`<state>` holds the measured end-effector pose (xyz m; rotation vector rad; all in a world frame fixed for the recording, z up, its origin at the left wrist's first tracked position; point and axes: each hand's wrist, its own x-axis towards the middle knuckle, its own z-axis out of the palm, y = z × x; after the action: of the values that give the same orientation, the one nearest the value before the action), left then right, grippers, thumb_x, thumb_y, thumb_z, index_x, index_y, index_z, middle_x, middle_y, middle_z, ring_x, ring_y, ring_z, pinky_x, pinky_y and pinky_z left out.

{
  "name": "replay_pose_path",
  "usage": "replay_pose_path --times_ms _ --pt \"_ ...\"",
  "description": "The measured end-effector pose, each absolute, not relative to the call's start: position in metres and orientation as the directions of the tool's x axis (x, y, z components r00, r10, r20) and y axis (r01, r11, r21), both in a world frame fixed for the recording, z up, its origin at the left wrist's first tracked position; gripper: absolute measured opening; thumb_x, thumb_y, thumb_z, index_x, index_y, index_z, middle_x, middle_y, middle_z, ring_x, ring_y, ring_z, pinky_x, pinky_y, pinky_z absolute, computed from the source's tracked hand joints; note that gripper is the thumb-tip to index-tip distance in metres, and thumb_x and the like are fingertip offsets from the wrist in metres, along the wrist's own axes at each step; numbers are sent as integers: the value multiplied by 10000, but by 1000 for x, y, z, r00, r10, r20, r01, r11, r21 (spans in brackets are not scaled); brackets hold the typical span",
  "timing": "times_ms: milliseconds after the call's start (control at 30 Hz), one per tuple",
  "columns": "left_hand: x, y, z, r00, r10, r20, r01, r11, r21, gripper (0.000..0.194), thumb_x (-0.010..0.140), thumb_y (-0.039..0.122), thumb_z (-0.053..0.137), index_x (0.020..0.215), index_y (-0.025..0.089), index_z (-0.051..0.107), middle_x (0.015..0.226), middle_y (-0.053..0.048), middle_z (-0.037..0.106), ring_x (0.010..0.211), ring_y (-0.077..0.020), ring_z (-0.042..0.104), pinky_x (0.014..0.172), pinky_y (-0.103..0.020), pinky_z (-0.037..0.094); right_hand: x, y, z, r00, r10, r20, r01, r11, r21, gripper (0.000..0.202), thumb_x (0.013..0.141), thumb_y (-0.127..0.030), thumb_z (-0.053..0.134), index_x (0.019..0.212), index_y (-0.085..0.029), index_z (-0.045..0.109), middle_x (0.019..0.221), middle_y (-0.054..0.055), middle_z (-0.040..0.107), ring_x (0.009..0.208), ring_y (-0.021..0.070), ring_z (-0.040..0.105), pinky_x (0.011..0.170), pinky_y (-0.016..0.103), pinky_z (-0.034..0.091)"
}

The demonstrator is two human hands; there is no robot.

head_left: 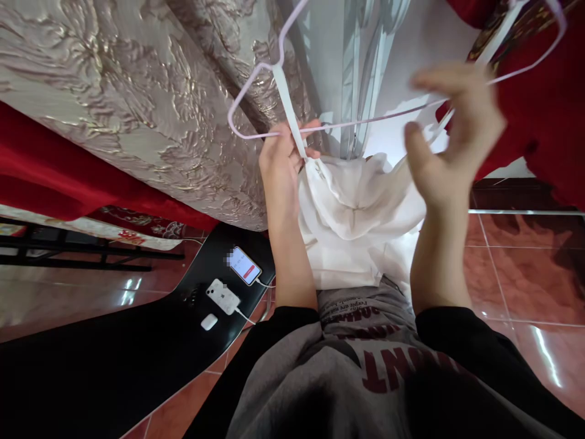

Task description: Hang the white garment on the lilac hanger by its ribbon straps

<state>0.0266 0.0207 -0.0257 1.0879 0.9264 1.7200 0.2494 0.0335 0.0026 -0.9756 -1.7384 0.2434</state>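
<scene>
A pale pink hanger (365, 122) spans the upper part of the view. White straps loop over both of its ends, and the white garment (365, 201) hangs below its bar. My left hand (286, 155) is closed around the left strap (287, 105) and the bar, near the garment's top edge. On the right, my right hand (457, 131) is raised beside the bar and the right strap, its thumb and fingers spread apart. It is slightly blurred, and nothing shows between its fingers.
Shiny beige patterned fabric (137, 103) hangs at the upper left, red cloth (534, 122) at the right. A black bench (114, 347) at the lower left holds a lit phone (245, 266), a white phone (223, 297) and a small white case (209, 322). Red tiles (530, 268) cover the floor.
</scene>
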Motion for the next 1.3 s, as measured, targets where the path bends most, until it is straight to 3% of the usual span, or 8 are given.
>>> replay_pose_path --times_ms 200,300,433,633,800,900,1067,1300 --pt "1 -12 -7 -128 930 343 26 -343 939 301 1047 246 518 892 187 769 822 -63 721 808 -208 698 802 -332 536 232 40 -29 -114 742 661 570 593 -568 217 877 -437 612 1063 -342 670 1137 20 677 1156 262 582 1122 566 402" --pt "-1 -22 26 -155 910 384 -74 -398 914 388 1072 260 454 854 188 767 748 -47 643 723 -190 654 694 -304 515 236 26 -23 11 714 700 567 572 -592 257 936 -502 531 909 -311 702 945 21 675 1034 237 590 1099 549 402" --pt "-3 -20 58 -85 936 341 -289 -351 891 508 1123 291 268 1043 183 758 1157 -67 679 1060 -218 647 798 -287 545 238 12 -10 -1 717 697 591 563 -578 235 920 -493 580 882 -313 726 814 22 621 926 219 569 1053 526 398" --pt "-14 -4 18 -588 781 208 -336 -471 816 255 1075 202 369 1122 222 619 1460 -1 555 1194 -145 615 830 -223 562 230 11 -12 -17 723 690 600 560 -572 220 932 -462 565 920 -307 721 929 21 686 958 210 585 1042 526 415" --pt "5 4 -3 -397 902 169 -378 -328 866 370 1108 298 337 1023 181 677 1116 -100 722 915 -190 698 488 -232 437 224 8 -16 -75 723 687 526 613 -589 172 930 -411 587 950 -306 721 1157 -15 720 1143 228 625 1134 542 399" --pt "21 6 0 -365 906 214 -424 -367 828 376 1120 218 272 946 241 605 888 -58 706 925 -195 702 480 -246 415 229 11 -20 -102 704 703 429 669 -607 164 925 -360 600 1028 -323 723 1234 -35 703 1229 215 627 1194 515 406" --pt "23 12 -3 -359 900 247 -372 -381 846 337 1097 86 283 932 241 532 706 -34 574 863 -199 665 481 -279 342 256 22 -24 287 542 790 311 727 -611 396 818 -176 656 1198 -275 705 1237 47 669 1228 212 628 1111 405 504" --pt "16 12 -6 -355 894 274 -339 -396 854 328 1115 116 281 946 253 526 692 -30 526 870 -194 661 485 -310 297 269 34 -6 287 592 753 333 675 -658 446 675 -63 575 1058 -265 683 1059 22 635 910 131 618 820 308 539"
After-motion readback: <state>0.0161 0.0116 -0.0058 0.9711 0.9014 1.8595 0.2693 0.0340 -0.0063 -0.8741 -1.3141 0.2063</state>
